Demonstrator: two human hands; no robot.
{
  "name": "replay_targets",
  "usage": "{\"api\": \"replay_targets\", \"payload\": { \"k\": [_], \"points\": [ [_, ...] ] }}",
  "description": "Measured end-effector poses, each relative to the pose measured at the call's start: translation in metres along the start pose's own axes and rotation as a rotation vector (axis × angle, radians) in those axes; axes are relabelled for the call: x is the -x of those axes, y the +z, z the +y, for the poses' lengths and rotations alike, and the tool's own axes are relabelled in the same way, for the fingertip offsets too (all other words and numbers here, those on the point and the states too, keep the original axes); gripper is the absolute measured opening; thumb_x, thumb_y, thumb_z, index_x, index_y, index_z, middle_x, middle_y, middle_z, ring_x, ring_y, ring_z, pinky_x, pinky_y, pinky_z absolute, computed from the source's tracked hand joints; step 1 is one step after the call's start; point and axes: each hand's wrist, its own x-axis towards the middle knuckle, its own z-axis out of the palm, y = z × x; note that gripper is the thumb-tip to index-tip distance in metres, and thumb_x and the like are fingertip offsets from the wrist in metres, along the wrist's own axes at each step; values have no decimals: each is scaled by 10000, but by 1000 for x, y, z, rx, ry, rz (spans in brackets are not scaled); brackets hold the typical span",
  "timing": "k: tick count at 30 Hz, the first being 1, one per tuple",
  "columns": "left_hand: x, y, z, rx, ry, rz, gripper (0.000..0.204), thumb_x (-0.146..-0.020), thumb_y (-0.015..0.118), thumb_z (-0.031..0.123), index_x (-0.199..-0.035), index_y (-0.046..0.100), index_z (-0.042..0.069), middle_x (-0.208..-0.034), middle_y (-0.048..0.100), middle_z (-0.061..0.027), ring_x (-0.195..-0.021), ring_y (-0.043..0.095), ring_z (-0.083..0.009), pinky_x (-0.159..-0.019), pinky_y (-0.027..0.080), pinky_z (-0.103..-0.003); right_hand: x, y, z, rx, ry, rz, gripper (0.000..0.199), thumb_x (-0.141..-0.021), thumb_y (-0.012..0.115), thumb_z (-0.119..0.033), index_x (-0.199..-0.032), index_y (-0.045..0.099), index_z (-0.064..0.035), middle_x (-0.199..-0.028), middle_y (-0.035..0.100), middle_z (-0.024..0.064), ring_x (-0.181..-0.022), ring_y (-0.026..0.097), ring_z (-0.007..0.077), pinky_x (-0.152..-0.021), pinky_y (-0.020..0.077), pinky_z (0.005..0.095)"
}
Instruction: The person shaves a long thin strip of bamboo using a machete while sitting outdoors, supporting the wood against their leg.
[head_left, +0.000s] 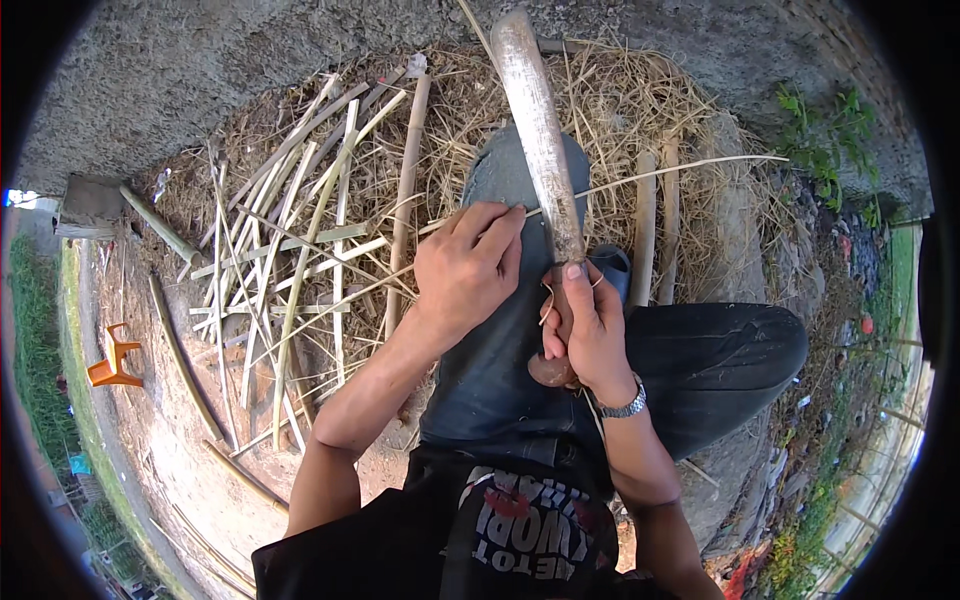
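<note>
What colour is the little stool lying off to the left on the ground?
Orange. The stool shows in the head view, near the left rim, lying tipped on bare ground.

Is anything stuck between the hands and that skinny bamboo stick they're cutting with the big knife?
Nothing visible is. The left hand pinches the thin pale bamboo strip directly, right at the long grey blade of the knife. The right hand grips the knife's wooden handle, with no loose straw or other strip between them.

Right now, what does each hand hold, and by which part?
Right hand grips the large knife by its handle; left hand pinches a thin bamboo strip at its near end.
</note>
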Motion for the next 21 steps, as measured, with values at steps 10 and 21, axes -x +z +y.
{"api": "replay_targets", "payload": {
  "k": [10, 21],
  "points": [
    [-1, -8, 6, -10, -106, -58, 174, -821, 779, 9, -975, 772, 92, -922, 716, -42, -679, 703, -249, -580, 566, -367, 12, -6, 1, 596, -480, 225, 338, -941, 833, -204, -1144, 713, 38, -760, 707, 105, -627, 696, 170, -606, 550, 328],
    [-4, -6, 5, 14, -78, -49, 189, -763, 750, -31, -922, 732, 68, -931, 710, -69, -719, 708, -282, -620, 573, -390, 8, -13, 7, 847, -722, 249, 525, -856, 895, -178, -1317, 713, -6, -858, 769, 144, -710, 759, 287, -651, 592, 366]
  ]
}}
